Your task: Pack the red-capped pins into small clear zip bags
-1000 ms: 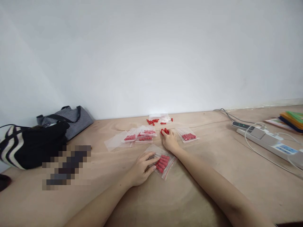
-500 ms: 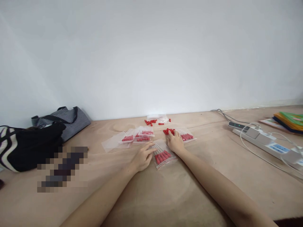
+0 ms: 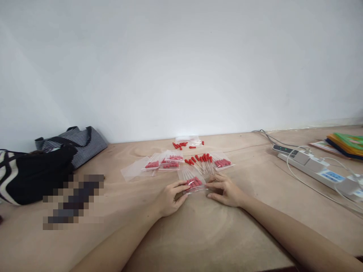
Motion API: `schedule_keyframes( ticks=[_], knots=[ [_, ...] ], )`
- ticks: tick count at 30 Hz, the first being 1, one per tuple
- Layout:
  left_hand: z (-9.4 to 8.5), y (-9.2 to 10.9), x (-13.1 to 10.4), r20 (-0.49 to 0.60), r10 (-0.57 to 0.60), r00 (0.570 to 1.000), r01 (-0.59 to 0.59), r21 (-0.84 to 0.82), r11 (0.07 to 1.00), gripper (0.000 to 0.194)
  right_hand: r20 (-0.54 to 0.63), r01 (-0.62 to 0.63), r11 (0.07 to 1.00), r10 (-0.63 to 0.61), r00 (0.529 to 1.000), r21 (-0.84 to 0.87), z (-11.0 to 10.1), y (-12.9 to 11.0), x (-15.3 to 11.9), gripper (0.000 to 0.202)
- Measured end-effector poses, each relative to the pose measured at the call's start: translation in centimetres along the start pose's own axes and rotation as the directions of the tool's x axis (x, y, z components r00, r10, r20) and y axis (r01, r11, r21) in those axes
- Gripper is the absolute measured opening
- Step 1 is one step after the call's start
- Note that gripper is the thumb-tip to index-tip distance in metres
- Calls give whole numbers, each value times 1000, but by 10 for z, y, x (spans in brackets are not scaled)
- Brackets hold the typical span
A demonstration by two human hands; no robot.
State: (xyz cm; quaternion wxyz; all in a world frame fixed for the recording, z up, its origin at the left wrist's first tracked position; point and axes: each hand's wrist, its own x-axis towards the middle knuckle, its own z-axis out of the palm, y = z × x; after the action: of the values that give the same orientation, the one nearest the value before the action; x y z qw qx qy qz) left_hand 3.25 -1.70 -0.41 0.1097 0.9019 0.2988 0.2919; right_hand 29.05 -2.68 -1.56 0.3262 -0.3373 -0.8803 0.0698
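A clear zip bag (image 3: 195, 189) lies in front of me with several red-bulbed droppers (image 3: 194, 182) in it, bulbs toward its near, zip edge. My left hand (image 3: 171, 198) has thumb and fingers closed at the bag's near left corner. At the near right corner, my right hand (image 3: 227, 190) holds the edge between thumb and fingers. Just beyond, several loose droppers (image 3: 205, 158) with red bulbs and thin clear stems lie on the table. To their right is another filled bag (image 3: 223, 163); a stack of filled bags (image 3: 170, 165) lies left of them.
Farther back lie more red droppers (image 3: 180, 145) beside a clear bag (image 3: 187, 139) near the wall. At right are a power strip (image 3: 317, 170) with cables and stacked colourful folders (image 3: 347, 143). Striped (image 3: 90, 145) and black (image 3: 42, 173) bags stand left, near a blurred dark object (image 3: 75, 200).
My right hand has left the loose droppers and come back to the bag's near right corner. My left hand has slid down to the near left corner. The loose droppers now lie uncovered.
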Motion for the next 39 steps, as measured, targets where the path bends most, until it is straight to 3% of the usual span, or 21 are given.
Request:
schedule_keyframes(
  ticks=[6,9,14,17,22,29,33,39],
  knots=[
    [-3,-2,3,-9,35,999,-34,37,999,26,-12,22,990,-24,1000,-139,10,-2,8,19],
    [-4,-4,5,-15,124,992,-121,118,986,25,-53,31,974,-44,998,-224,14,-2,11,17],
    [-2,-12,10,18,377,926,-356,369,859,19,-74,-9,974,-8,997,-228,16,-1,11,17],
    [-1,-16,10,11,451,893,-401,478,782,24,-96,-8,972,-15,995,-233,14,0,11,15],
    [2,-19,7,-119,441,890,-340,471,814,21,-138,144,919,-207,969,-367,13,3,15,13],
    [-2,-17,13,-101,459,883,-367,460,808,14,-64,360,740,-477,877,-568,20,13,25,17],
    [2,-13,20,-56,485,873,-399,492,774,10,-38,414,696,-534,844,-586,23,11,29,16],
    [6,-16,20,-38,467,884,-400,455,795,18,-41,414,706,-530,847,-575,22,9,30,19]
  ],
)
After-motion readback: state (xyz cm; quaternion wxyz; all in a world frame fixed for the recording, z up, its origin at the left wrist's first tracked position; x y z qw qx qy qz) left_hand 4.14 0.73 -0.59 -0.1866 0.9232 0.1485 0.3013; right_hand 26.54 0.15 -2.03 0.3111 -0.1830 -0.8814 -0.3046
